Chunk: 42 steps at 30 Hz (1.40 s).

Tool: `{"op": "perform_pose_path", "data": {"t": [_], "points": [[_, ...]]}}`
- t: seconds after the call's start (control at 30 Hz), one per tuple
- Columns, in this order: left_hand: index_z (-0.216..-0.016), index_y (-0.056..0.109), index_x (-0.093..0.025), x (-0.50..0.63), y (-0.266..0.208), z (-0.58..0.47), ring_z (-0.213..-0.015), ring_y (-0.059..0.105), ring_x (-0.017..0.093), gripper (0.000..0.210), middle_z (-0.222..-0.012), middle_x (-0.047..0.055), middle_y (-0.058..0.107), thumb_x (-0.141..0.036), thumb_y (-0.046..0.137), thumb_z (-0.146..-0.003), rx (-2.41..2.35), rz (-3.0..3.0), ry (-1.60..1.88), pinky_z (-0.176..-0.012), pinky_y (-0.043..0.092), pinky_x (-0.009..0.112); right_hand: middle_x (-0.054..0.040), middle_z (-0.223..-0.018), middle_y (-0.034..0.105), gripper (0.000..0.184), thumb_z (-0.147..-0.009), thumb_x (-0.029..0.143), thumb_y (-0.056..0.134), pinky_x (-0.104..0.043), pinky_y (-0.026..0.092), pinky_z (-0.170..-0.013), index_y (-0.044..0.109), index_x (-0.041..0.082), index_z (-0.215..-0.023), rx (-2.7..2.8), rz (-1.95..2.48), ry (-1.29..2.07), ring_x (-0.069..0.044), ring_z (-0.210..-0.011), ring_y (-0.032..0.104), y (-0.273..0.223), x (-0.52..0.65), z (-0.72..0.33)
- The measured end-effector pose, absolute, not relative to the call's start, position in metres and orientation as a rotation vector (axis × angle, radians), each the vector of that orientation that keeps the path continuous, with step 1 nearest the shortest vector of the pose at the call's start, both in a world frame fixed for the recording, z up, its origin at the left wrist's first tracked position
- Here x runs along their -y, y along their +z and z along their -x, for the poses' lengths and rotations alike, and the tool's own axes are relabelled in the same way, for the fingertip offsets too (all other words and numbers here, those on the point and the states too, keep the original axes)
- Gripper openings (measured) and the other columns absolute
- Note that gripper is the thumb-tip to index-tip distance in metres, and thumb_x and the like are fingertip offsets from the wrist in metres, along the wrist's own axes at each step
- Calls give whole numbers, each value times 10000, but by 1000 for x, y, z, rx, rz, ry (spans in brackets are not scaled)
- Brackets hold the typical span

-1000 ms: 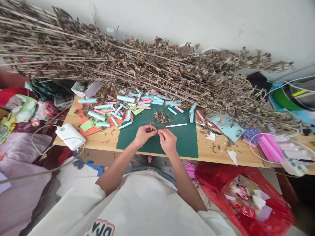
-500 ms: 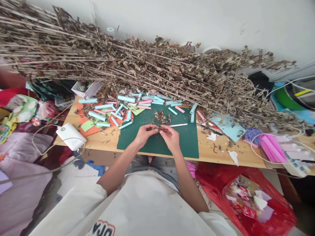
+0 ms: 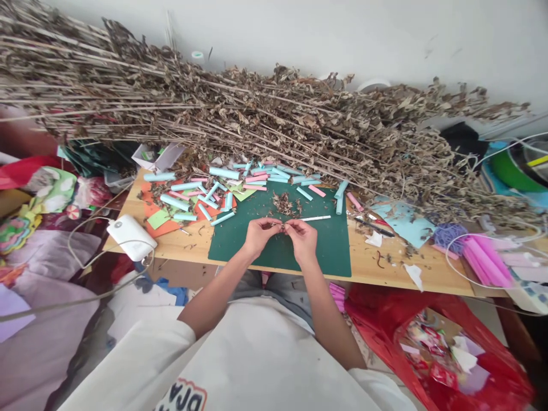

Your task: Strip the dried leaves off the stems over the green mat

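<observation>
Over the green cutting mat [image 3: 240, 245], my left hand [image 3: 260, 236] and my right hand [image 3: 302, 238] meet fingertip to fingertip. Both are closed in a pinch on a small bit of dried leaf [image 3: 282, 226], mostly covered by the fingers. Just beyond them lies a little pile of crumbled dried leaves [image 3: 285, 204]. A thin white stick [image 3: 315, 218] rests on the mat behind my right hand. Rolled blue paper tubes [image 3: 225, 173] and pink paper tubes [image 3: 256, 187] are scattered at the mat's back and left.
A long heap of dried plant stalks [image 3: 257, 114] spans the back of the wooden table [image 3: 171, 254]. A white power bank [image 3: 132, 237] with a cable sits at the left edge. Pink paper [image 3: 483, 260] lies at the right; a red plastic bag [image 3: 377, 319] of scraps stands below.
My fingers have drawn closer together around the leaf bit, my right hand pinching more tightly. The whole view has shifted slightly, so everything appears a little further right.
</observation>
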<state>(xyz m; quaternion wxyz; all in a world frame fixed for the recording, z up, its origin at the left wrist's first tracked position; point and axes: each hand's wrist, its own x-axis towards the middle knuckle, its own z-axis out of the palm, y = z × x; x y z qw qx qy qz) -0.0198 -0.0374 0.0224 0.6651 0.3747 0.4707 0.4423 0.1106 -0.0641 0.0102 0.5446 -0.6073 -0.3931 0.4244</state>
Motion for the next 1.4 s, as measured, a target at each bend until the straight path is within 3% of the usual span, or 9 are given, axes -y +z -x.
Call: {"op": "perform_pose_path", "data": {"t": [0.5,0.73,0.93,1.13,1.4], "points": [[-812,741,-115,34,25,27,-640,661,155,360,-686,47,706,-320,875,-547,-1006,-757,860,-714,557,322,-47,-766,713,181,-793,339,621,-322,530,-702,702,182,-831,1066,1656,702,-184,-664,644,2,70,-122],[-829,675,-132,38,22,25,-649,661,139,389,-691,16,681,-321,879,-557,-988,-757,884,-691,547,290,-67,-911,725,195,-854,239,549,-340,540,-817,742,209,-859,1427,1587,563,-195,-844,669,19,76,-123],[-801,702,-124,36,21,22,-688,642,125,353,-739,21,694,-314,876,-560,-959,-745,908,-753,535,286,-67,-1023,696,312,-861,280,599,-303,576,-767,683,231,-1157,1365,1441,785,-168,-843,666,28,81,-124],[-832,740,-112,36,19,23,-771,663,151,339,-829,62,727,-357,846,-623,-879,-662,868,-887,517,342,-52,-962,718,190,-848,296,637,-300,580,-763,745,240,-993,1363,1439,762,-170,-819,680,27,80,-123],[-844,744,-126,37,16,24,-740,672,170,379,-798,65,738,-320,885,-551,-965,-776,875,-806,531,331,-47,-833,723,127,-823,304,664,-288,555,-699,746,207,-813,1343,1508,683,-169,-740,671,23,78,-122]]}}
